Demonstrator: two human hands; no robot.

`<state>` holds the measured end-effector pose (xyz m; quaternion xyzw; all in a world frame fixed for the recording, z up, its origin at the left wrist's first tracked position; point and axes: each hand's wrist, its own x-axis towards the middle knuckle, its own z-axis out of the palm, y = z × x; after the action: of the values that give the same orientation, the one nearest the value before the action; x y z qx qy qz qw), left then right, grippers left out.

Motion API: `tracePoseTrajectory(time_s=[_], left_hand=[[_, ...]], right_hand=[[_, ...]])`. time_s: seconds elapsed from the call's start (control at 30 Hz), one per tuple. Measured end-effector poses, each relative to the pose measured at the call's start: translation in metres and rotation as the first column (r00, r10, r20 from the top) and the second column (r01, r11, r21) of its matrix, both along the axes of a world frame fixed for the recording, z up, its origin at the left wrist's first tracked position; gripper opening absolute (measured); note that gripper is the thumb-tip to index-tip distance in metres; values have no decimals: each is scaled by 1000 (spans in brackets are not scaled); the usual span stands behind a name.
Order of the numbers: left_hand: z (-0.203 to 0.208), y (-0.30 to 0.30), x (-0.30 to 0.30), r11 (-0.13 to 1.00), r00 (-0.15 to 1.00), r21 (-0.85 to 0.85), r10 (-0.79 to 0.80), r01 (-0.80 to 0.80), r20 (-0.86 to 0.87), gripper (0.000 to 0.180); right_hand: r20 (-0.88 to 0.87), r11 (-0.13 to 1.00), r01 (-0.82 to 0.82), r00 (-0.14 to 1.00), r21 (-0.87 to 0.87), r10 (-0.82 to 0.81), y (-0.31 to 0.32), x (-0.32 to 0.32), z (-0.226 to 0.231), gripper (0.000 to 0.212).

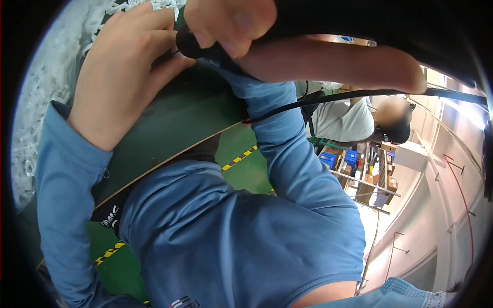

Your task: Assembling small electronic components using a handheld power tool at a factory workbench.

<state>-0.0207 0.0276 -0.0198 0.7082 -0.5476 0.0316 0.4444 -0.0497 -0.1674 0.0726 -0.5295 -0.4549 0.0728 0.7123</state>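
Note:
At the top left my left hand pinches with thumb and fingertips at the edge of a small black rounded piece. My right hand is close by at the top, its fingers curled against the same piece. One long finger, very near and blurred, stretches toward the right. My right wrist is hidden behind it, just where the blue sleeve ends. What kind of thing the black piece is, I cannot make out. A black cable runs past the right sleeve to the right edge.
A dark green tabletop with a brown edge lies under my hands. White translucent pieces are heaped along the left. A person in a light shirt is beyond my right arm. Shelves with blue bins and cartons stand behind. Yellow-black tape marks the green floor.

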Motion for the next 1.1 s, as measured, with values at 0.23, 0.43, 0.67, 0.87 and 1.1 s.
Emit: tracePoseTrajectory(time_s=[0.23, 0.43, 0.67, 0.87, 1.1], left_hand=[[-5, -10, -11, 994, 995, -100, 58, -49, 80, 16], [-1, -20, -10, 999, 996, -2, 47, -47, 77, 18], [10, -23, -8, 993, 993, 48, 107, -110, 55, 28], [19, -35, -16, 992, 994, 82, 94, -98, 53, 12], [96, -41, -5, 968, 846, -250, -110, -28, -522, 17]], right_hand=[[23, 955, 287, 957, 77, -290, 20, -27, -19, 94], [67, 935, 320, 940, 155, -333, 15, -19, -26, 81], [94, 891, 383, 905, 246, -415, 19, -14, -21, 88], [106, 593, 698, 607, 402, -787, -28, -25, -1, 92], [26, 487, 811, 507, 323, -861, -5, -19, -5, 100]])
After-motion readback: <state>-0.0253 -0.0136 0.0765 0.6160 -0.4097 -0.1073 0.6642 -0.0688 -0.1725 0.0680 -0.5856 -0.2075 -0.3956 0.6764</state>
